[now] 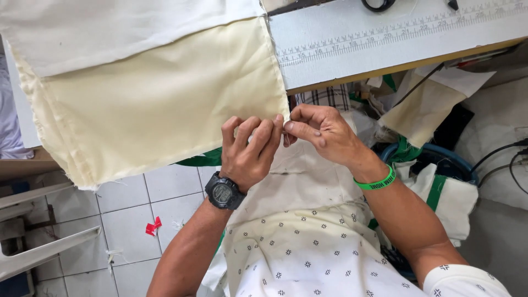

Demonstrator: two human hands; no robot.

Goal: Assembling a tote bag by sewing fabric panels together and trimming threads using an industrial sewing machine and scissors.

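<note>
Basically pinching a fabric corner, both hands at once

So, head view, the only one: a big piece of cream cloth [159, 104] hangs off the edge of a white table [330, 49] and drapes down over the person's lap. Its lower right corner sits right between the two hands, just below the table edge.

Left hand [250, 151], the one with the black watch [224, 192], is curled narrow, fingers bunched against the corner and gripping the cloth edge. Right hand [322, 132], with a green wristband [377, 181], is closed too, thumb and forefinger pinched on the same corner from the other side. The two sets of fingertips are touching or nearly so. Whether there's a thread or pin in there, can't tell, too small.

A ruler strip [396, 30] runs along the table top, and a white cloth [121, 27] overlaps the cream one's upper part. Scraps lie on the tiled floor [137, 220].

My take on doing this bit well: keep the pinch tight and close to the very corner, keep the layers lined up at the raw edge, and let the table carry the weight so the hanging cloth doesn't drag the corner out of the fingers.
</note>
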